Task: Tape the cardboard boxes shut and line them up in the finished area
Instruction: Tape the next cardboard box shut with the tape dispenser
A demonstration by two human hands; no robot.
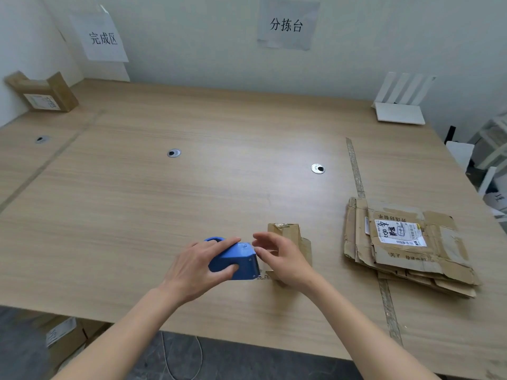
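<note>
Left hand: the left hand grips the blue tape dispenser near the front middle of the table, fingers wrapped over its top and thumb against its near side, the toothed cutter end pointing right.
Right hand: the right hand sits just beside the cutter end, fingers curled in a narrow pinch; it seems to hold the loose end of the tape, though the clear tape itself is too faint to make out for sure.
Small box: a small cardboard box stands on the table directly behind the right hand, partly hidden by it, its top flaps uneven and one flap sticking out to the right.
Flattened stack: a pile of flattened cardboard boxes lies to the right, apart from the small box, the top sheet carrying a white shipping label.
Finished box: another cardboard box with a white label sits in the far left corner against the wall, under a paper sign.
Table: the wooden table has strips of tape marking off its left and right parts, and round metal cable holes.
Far right: a white router with upright antennas rests by the wall.
Centre wall: a second paper sign hangs above the middle.
</note>
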